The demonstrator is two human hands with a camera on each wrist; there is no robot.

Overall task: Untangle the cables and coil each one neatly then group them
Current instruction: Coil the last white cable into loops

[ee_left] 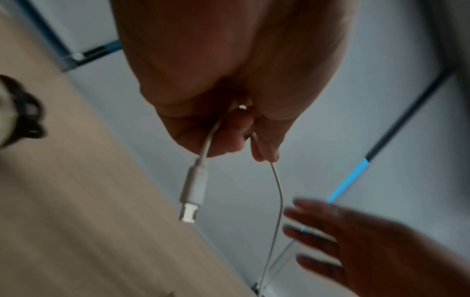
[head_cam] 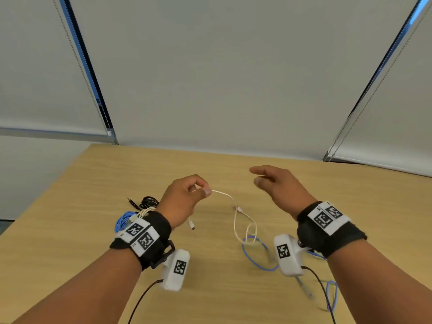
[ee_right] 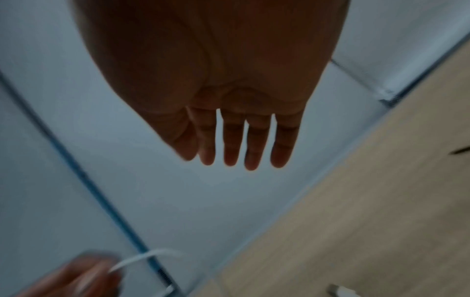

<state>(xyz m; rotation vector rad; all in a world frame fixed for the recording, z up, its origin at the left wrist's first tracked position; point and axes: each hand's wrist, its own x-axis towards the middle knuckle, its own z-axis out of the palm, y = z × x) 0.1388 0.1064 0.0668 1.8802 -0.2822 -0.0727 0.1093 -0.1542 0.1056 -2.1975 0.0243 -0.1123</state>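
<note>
My left hand (head_cam: pixel 187 195) is raised over the wooden table (head_cam: pixel 93 183) and pinches a thin white cable (head_cam: pixel 224 195) near one end. Its plug (ee_left: pixel 192 191) dangles below my fist (ee_left: pixel 229 100), and the rest of the cable (ee_left: pixel 277 201) runs down to loose loops (head_cam: pixel 245 228) on the table. My right hand (head_cam: pixel 278 185) hovers to the right with straight fingers (ee_right: pixel 231 146), holding nothing. A loose blue cable (head_cam: pixel 257 256) lies under my right wrist.
Behind my left wrist lie a coiled blue cable (head_cam: pixel 122 222), a coiled white cable (head_cam: pixel 145 211) and a coiled black cable (head_cam: pixel 148 202). Closed window blinds (head_cam: pixel 222 78) stand behind the table's far edge. Black leads run from both wrist cameras.
</note>
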